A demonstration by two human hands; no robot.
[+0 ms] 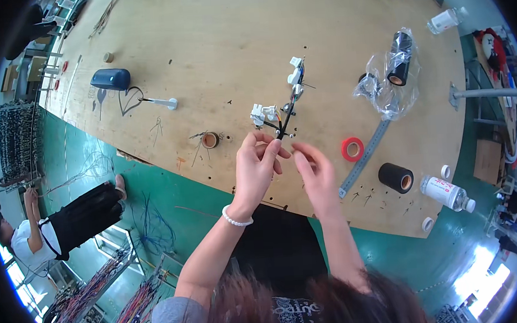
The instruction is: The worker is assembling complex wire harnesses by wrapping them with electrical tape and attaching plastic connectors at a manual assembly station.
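My left hand (257, 164) pinches a black-wrapped wire harness (289, 113) near its lower end, at the table's front edge. White connectors (261, 113) hang on short branch wires to its left, and one short branch shows orange. Farther up, the harness runs along several white clips or holders (295, 76) standing on the board. Close beside it, my right hand (317, 172) is half curled, thumb and fingers slightly apart, with nothing visible between them. Its fingertips point at the left hand's grip and seem not to touch the harness.
A red tape roll (352, 149), steel ruler (365, 158), black roll (395, 178) and water bottle (447, 194) lie at right. Plastic wrap holds another black roll (400, 61). At left are a dark blue case (110, 79) and brown tape roll (210, 140). Another person (56, 233) stands beyond the left edge.
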